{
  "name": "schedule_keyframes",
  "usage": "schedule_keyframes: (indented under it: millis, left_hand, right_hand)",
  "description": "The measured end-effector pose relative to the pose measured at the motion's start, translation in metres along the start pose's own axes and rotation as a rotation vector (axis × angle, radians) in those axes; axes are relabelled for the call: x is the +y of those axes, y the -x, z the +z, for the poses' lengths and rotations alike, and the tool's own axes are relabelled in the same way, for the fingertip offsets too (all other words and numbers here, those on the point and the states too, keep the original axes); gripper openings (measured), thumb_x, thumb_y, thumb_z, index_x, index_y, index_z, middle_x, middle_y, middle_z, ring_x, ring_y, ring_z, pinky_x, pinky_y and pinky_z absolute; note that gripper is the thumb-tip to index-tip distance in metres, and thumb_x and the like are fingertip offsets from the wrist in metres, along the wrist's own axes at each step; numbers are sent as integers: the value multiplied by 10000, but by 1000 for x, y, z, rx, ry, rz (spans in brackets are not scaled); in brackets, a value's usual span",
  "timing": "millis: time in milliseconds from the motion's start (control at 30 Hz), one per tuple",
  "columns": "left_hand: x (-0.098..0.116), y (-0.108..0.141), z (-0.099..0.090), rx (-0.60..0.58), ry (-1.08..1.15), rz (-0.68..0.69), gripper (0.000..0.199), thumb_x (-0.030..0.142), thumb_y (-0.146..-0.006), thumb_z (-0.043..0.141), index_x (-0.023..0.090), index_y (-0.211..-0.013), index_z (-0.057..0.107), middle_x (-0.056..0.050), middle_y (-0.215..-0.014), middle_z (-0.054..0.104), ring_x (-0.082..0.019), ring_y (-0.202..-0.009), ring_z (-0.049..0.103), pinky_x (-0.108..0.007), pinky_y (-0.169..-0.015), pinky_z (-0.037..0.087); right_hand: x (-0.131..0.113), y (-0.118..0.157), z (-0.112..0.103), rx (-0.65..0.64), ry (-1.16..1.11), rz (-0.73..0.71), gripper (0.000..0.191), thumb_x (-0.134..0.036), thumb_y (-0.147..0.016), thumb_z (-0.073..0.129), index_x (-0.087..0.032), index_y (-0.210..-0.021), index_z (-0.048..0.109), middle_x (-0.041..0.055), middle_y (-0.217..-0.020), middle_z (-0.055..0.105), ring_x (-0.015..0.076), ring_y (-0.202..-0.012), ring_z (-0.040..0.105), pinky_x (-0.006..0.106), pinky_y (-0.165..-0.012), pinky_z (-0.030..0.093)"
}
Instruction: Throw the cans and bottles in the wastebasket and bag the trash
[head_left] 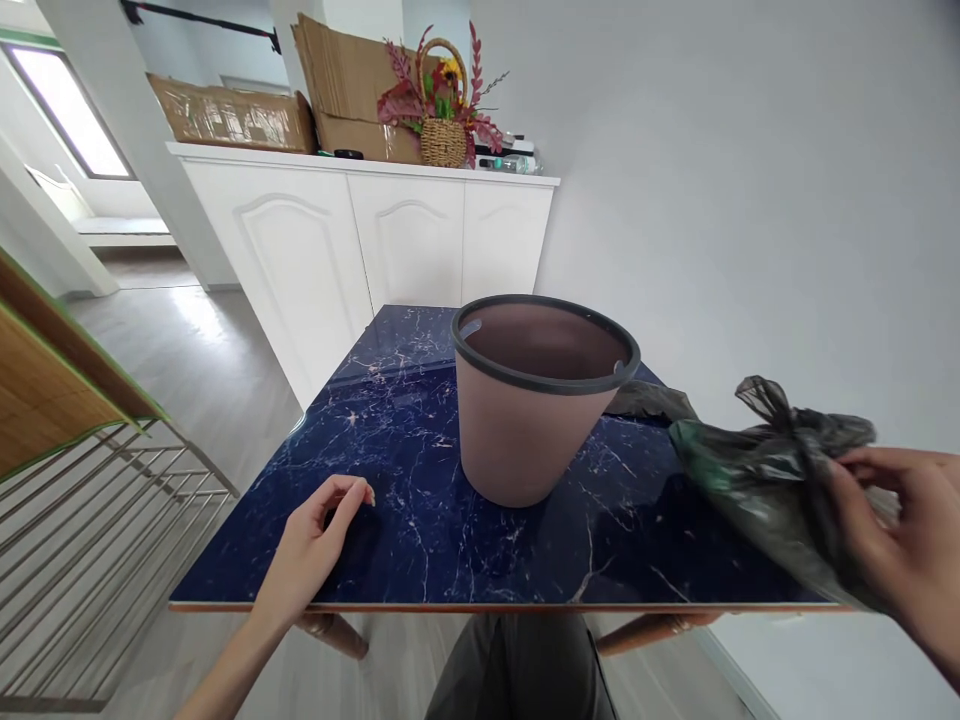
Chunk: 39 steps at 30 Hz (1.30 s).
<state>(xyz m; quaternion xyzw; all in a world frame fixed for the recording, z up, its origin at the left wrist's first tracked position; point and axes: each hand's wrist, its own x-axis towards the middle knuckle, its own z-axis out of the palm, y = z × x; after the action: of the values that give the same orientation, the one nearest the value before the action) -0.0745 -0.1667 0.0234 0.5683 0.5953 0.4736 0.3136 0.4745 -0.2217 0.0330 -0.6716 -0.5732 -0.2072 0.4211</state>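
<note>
Left hand [311, 535]: fingers curled together over table [405, 560]
Right hand [915, 520]: clamped on bag [750, 490]
Bin [525, 435]: upright between the hands

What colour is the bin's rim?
Dark grey; the rim shows best in the head view.

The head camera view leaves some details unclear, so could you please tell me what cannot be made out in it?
In the head view:
Trash bin: its inside bottom, hidden by its near rim and wall.
Translucent plastic bag in the right hand: its contents, obscured by dark, creased film.
Dark plastic film behind the bin: its left end, hidden by the bin.
Right forearm: cut off by the right edge.
</note>
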Motion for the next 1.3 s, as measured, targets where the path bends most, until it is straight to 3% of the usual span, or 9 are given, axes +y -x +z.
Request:
schedule_keyframes:
  millis: [133, 300, 467, 600, 800, 933, 1033, 1167, 1300]
  left_hand:
    - [0, -1, -1, 3, -49, -2, 505, 752, -809, 736, 248, -783, 769, -43, -857, 742, -239, -822, 621, -267, -775, 487]
    - [-3, -4, 1, -3, -102, 5, 532, 778, -804, 721, 248, -779, 766, -44, -840, 741, -229, -801, 638, -254, -736, 486]
    - [-10, -5, 1, -16, -179, 16, 532, 780, -817, 687, 253, -799, 760, -40, -845, 755, -230, -770, 646, -269, -728, 494]
    - [-19, -4, -1, -30, -262, 45, 479, 719, -886, 631, 256, -867, 755, -25, -912, 775, -232, -825, 682, -286, -808, 529]
    - [-33, -3, -2, -10, -284, 128, 399, 644, -927, 635, 261, -920, 751, -4, -926, 783, -209, -855, 730, -265, -815, 551]
    - [-34, -2, -1, -4, -291, 218, 352, 601, -948, 648, 265, -907, 745, 5, -896, 782, -190, -817, 737, -245, -777, 561]
    - [-33, -1, 1, 7, -303, 264, 345, 590, -962, 644, 264, -908, 744, -1, -894, 782, -192, -806, 743, -244, -747, 571]
    - [-36, 1, 1, 7, -320, 298, 347, 592, -976, 635, 268, -921, 747, -11, -908, 780, -198, -804, 747, -249, -722, 584]
    - [-38, 0, 1, 6, -338, 315, 339, 589, -987, 632, 275, -950, 754, -20, -948, 781, -201, -835, 757, -244, -703, 596]
  right_hand:
    - [-8, -15, 48, 28, -68, -72, 349, -664, -1025, 582, -328, -932, 598, 158, -871, 646, 335, -907, 641, 531, -822, 529]
    - [-8, -1, 87, -47, -138, -162, 246, -518, -1054, 575, -287, -970, 568, 105, -911, 604, 303, -911, 619, 479, -847, 528]
    - [-10, 4, 106, -39, -123, -266, 171, -407, -1068, 570, -237, -1060, 589, 103, -989, 596, 292, -956, 630, 453, -876, 548]
    - [-21, 7, 105, -64, -44, -267, 234, -424, -1069, 586, -206, -1134, 644, 135, -1074, 634, 318, -1033, 658, 479, -930, 567]
    - [-84, 31, 81, 25, -39, -114, 497, -385, -1061, 600, -143, -1494, 584, 233, -1388, 604, 409, -1360, 587, 589, -1150, 489]
    - [-127, 48, 77, -76, -183, -85, 474, -325, -1087, 543, -245, -1554, 553, 165, -1488, 615, 351, -1409, 586, 550, -1181, 477]
    - [-143, 53, 92, -224, -388, 23, 433, -364, -1110, 492, -285, -1527, 580, 114, -1530, 625, 302, -1418, 599, 510, -1195, 481]
    - [-154, 51, 126, -399, -692, 356, 518, -558, -1091, 489, -269, -1498, 627, 108, -1537, 648, 302, -1444, 587, 517, -1241, 439]
    - [-165, 48, 154, -469, -830, 561, 625, -687, -1041, 489, -258, -1457, 670, 107, -1494, 686, 327, -1436, 588, 522, -1220, 452]
